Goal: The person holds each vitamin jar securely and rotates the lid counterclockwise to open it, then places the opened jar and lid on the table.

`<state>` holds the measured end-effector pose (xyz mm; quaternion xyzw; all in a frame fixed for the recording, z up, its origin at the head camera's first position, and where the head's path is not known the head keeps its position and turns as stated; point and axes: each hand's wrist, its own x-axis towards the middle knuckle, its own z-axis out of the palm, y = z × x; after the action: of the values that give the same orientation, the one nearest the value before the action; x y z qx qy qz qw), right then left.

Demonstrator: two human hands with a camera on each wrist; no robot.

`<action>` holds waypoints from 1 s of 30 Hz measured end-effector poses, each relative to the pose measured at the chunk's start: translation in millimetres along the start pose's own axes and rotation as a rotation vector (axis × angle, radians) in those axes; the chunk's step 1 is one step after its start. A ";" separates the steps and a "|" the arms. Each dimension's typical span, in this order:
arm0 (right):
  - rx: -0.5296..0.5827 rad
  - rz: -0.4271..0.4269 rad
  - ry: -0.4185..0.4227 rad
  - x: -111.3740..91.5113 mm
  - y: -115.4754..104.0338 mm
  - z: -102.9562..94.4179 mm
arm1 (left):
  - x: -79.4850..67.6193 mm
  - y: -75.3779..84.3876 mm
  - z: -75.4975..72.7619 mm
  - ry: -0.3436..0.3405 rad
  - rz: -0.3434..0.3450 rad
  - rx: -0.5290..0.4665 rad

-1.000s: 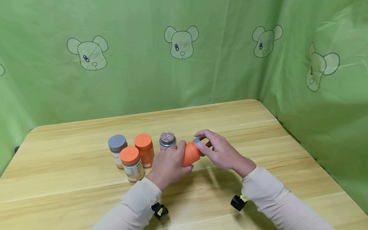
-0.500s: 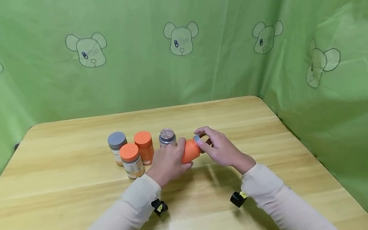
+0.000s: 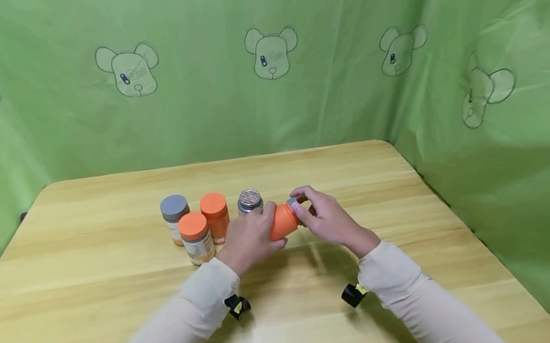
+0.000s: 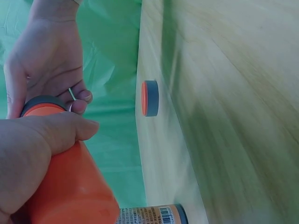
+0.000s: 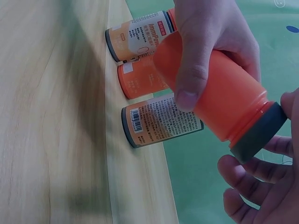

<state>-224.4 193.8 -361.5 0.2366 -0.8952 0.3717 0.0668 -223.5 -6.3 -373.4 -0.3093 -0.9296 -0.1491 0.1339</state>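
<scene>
Tilted above the table is an orange bottle [image 3: 282,223], gripped round its body by my left hand [image 3: 249,238]. My right hand [image 3: 332,218] holds the grey cap [image 5: 258,132] at the bottle's mouth between thumb and fingers; the cap sits on the neck, with orange thread showing below it in the right wrist view. Behind my left hand stands a jar with a silver foil top [image 3: 249,198], its lower part hidden in the head view. A loose grey lid with an orange inside [image 4: 150,98] lies on the table in the left wrist view.
Left of my hands stand a grey-lidded jar [image 3: 174,206], a jar with an orange lid [image 3: 196,241] and an all-orange jar [image 3: 216,218]. They are on a wooden table [image 3: 72,244], with a green curtain [image 3: 210,115] behind and at the sides.
The head view has shifted slightly, so the table and jars appear a little higher. Both hands keep their hold on the bottle and cap, with only slight movement of the right fingers.
</scene>
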 end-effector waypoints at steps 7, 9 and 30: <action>0.037 -0.011 -0.015 -1.9 -1.1 0.0 | -0.4 -0.4 2.2 -0.007 -0.005 0.010; 0.042 -0.016 -0.017 -1.5 0.3 -0.1 | 0.2 -0.4 2.0 -0.008 -0.005 0.011; 0.005 0.002 -0.018 1.5 2.9 0.6 | 2.8 -4.0 1.9 -0.017 0.015 0.026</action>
<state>-227.1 194.6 -363.4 0.2393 -0.8950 0.3719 0.0579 -228.4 -7.2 -375.0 -0.3159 -0.9302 -0.1332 0.1313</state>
